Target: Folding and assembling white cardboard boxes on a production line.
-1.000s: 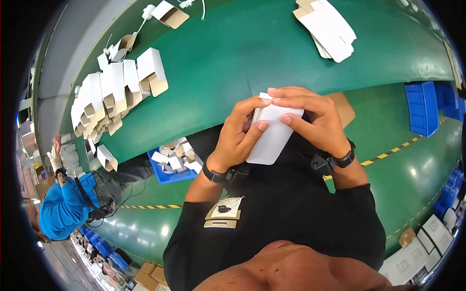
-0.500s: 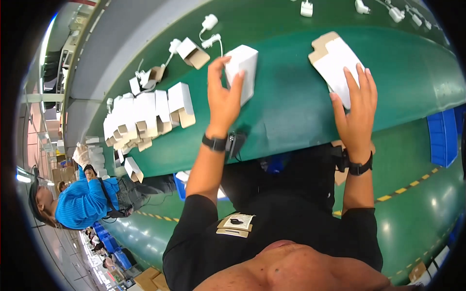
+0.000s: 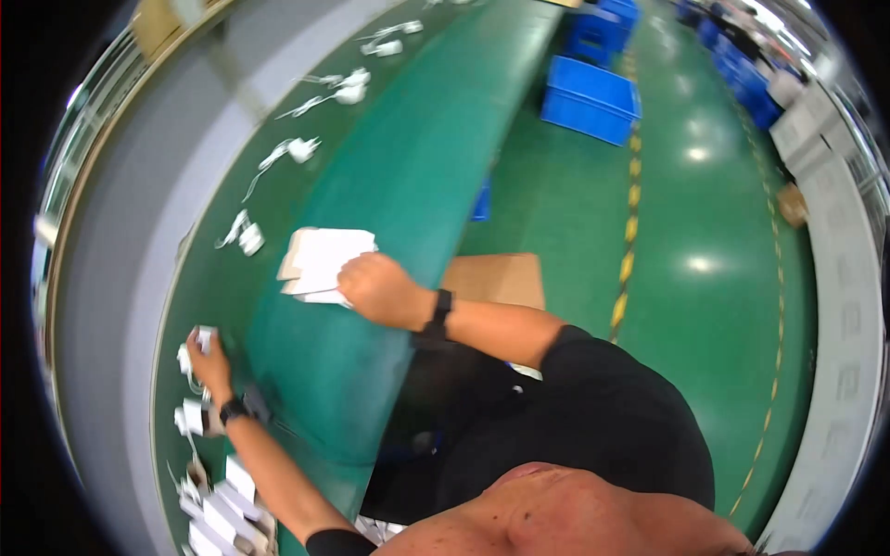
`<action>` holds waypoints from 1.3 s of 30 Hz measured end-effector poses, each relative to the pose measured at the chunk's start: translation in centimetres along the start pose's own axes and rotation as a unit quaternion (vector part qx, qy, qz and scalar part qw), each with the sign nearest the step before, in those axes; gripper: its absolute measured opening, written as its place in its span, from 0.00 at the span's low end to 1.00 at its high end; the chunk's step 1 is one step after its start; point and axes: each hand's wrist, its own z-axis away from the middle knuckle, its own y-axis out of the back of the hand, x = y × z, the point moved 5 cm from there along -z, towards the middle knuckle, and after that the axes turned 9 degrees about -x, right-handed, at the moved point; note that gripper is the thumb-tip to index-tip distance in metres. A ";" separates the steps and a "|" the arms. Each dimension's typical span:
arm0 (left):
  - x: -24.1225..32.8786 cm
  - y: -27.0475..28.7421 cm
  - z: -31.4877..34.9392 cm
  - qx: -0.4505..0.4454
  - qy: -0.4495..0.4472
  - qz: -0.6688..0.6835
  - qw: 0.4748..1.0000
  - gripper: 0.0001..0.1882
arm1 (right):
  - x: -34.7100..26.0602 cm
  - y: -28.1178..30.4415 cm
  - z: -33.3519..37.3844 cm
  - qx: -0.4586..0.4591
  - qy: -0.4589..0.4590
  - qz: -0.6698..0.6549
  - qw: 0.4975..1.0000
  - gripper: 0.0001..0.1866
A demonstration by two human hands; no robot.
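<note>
My left hand [image 3: 211, 367] reaches to the far lane, at the left of the green belt [image 3: 297, 371]. Its fingers close round a small white piece [image 3: 206, 337], too covered and blurred to name. Touching or close beside that hand is a white plug charger [image 3: 184, 360] with its cable. My right hand [image 3: 382, 289] is curled at the near edge of some flattened white cartons [image 3: 332, 258], gripping them over the belt. Brown inner flaps show at their far edge.
An open white carton [image 3: 211, 423] stands beyond my left wrist, with several white cartons [image 3: 232, 519] below. Several chargers with cables, one of them a white charger [image 3: 250, 239], line the far lane. A blue crate [image 3: 591, 97] and cardboard [image 3: 496, 280] are on the right.
The view has swung right along the belt. My left hand has left the upright white carton's side and stretched to the chargers. My right hand has gone from spread fingers to a curled grip.
</note>
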 end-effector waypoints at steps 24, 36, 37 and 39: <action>25.0 -1.5 33.5 -0.297 0.091 0.656 0.688 0.55 | -8.5 9.3 4.3 -0.417 0.031 -0.415 0.808 0.14; 27.1 -1.7 30.2 -0.154 0.080 0.613 0.771 0.43 | -8.3 6.2 6.8 -0.165 -0.018 -0.587 0.792 0.17; 26.8 -2.0 30.4 -0.166 0.071 0.611 0.771 0.41 | -8.3 5.8 7.0 -0.215 -0.038 -0.628 0.747 0.17; 26.5 -2.8 30.8 -0.190 0.054 0.607 0.770 0.38 | -8.7 5.1 7.4 -0.265 -0.058 -0.666 0.695 0.18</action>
